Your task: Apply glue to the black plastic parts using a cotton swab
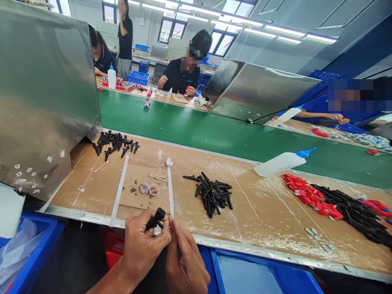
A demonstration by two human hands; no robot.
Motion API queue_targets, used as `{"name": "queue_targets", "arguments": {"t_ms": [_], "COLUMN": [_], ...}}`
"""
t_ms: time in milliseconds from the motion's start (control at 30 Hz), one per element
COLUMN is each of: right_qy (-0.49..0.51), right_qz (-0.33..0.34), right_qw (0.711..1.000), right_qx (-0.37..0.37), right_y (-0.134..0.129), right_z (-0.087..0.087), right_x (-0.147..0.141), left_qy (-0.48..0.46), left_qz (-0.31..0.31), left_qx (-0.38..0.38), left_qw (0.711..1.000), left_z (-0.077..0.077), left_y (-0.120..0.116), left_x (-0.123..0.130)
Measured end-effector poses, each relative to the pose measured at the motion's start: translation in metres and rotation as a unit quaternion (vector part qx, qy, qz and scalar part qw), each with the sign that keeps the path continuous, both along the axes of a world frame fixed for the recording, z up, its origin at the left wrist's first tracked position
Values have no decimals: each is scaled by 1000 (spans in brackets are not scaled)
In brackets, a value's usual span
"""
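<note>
My left hand (145, 243) is closed around a black plastic part (156, 218) with a blocky end, above the bench's front edge. Close against its fingertips, my right hand (185, 257) is pinched; whatever lies between its fingers is hidden. Just beyond them a cardboard piece (128, 200) is taped down, bearing two small round cups, one being a pinkish cup (153, 190), and several cotton swabs (157, 177). Brownish spots mark the cardboard. Behind to the left lies a group of black parts (114, 141); a heap of long black parts (212, 194) sits to the right.
A white bottle with blue nozzle (280, 164) lies near the green conveyor belt (183, 118). Red parts (312, 196) and more black parts (352, 212) cover the right side. A metal panel (45, 94) stands left; blue bins (266, 271) sit below. Co-workers sit across the belt.
</note>
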State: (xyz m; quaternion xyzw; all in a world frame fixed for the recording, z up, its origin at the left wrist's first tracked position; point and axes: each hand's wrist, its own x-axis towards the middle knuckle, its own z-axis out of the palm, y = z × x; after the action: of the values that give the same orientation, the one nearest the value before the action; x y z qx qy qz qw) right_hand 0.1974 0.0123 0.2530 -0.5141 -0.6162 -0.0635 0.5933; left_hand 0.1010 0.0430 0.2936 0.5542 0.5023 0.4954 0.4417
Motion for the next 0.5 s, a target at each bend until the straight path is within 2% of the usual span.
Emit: {"name": "queue_targets", "arguments": {"t_ms": [67, 133, 233, 333, 433, 500], "right_qy": [-15, -16, 30, 107, 153, 142], "right_qz": [-1, 3, 31, 45, 36, 32], "right_qw": [1000, 1000, 998, 988, 977, 979], "right_qx": [19, 15, -35, -98, -144, -142], "right_y": [1, 0, -3, -8, -12, -12], "right_z": [1, 2, -1, -6, -11, -11], "right_x": [-1, -2, -2, -2, 0, 1], "left_qy": [23, -13, -121, -176, -164, -135], "left_qz": [9, 5, -3, -2, -12, -30], "left_qx": [6, -9, -63, -97, -97, -89], "left_qw": [1000, 1000, 991, 980, 982, 986], "left_z": [-2, -3, -1, 1, 2, 2], "left_y": [-1, -1, 0, 3, 4, 4], "left_x": [1, 1, 3, 3, 2, 0]}}
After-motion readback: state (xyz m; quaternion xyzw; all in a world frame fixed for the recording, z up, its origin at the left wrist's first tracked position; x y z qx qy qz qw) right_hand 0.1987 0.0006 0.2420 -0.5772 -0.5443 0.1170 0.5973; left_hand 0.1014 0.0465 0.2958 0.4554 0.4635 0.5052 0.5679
